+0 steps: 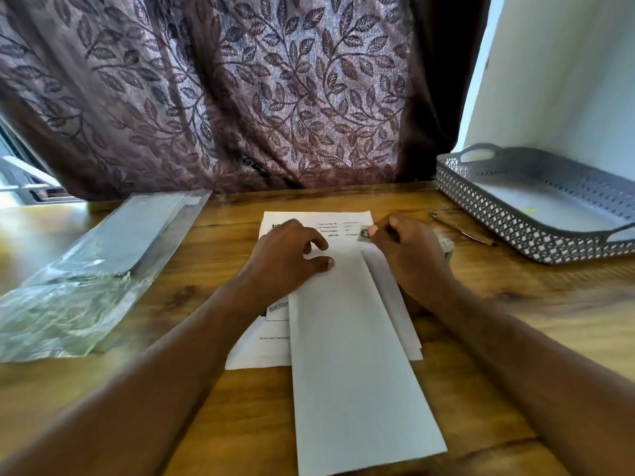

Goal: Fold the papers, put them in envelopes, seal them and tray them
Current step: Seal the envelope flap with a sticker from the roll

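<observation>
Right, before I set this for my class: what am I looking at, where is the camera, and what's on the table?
No machine here: a person works with bare hands, and the one picture comes from a camera worn on their head, looking down. The left hand rests on a printed sheet, beside a long white paper lying over it. The right hand has curled fingers at the sheet's far right edge; whether it holds anything is unclear. Also on the wooden table: a clear plastic packet at left, a pen, and a grey perforated tray at right.
</observation>
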`<state>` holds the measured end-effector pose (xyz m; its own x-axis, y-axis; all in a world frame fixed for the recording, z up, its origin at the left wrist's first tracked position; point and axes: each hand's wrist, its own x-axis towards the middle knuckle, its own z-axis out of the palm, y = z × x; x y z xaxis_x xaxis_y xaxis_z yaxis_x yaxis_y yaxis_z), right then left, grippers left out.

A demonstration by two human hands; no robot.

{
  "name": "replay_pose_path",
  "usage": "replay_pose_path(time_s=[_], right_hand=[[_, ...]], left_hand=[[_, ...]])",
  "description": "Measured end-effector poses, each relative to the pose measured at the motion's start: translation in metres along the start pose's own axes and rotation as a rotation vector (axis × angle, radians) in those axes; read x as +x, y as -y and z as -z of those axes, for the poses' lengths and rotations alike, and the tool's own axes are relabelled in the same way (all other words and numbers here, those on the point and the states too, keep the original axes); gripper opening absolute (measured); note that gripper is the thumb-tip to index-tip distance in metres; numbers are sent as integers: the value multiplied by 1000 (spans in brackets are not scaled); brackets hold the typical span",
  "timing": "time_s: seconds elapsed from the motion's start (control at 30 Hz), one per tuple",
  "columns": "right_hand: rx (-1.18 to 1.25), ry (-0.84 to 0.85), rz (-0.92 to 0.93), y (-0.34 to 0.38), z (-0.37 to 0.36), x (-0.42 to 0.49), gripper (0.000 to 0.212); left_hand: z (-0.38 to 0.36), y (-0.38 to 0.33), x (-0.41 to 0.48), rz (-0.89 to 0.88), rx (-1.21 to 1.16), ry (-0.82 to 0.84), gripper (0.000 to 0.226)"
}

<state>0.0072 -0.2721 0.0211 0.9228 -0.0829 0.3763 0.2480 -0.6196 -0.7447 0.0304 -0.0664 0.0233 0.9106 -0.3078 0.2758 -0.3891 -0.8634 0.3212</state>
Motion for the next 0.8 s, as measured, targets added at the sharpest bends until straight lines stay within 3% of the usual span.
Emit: replay_pose_path(time_s=[0.07,0.13,0.2,0.3,0.6,0.8], right_hand=[[-21,35,28,4,0,11,21],[-48,180,-58,7,0,25,20],[-105,335,-139,10,-2,36,20],[-201,436,-145,14,-8,46,28],[-312,550,-174,20,-11,55,40],[-342,526,-152,16,-17,55,28]], left_hand=[[-2,-6,0,17,-7,88,35],[-6,-9,0,46,-50,166,38],[-10,-9,-1,43,-67,172,38],[-14,-7,-1,40,-68,142,38],[-13,-3,2,83,-139,139,45],[-12,-4,2,84,-151,148,45]])
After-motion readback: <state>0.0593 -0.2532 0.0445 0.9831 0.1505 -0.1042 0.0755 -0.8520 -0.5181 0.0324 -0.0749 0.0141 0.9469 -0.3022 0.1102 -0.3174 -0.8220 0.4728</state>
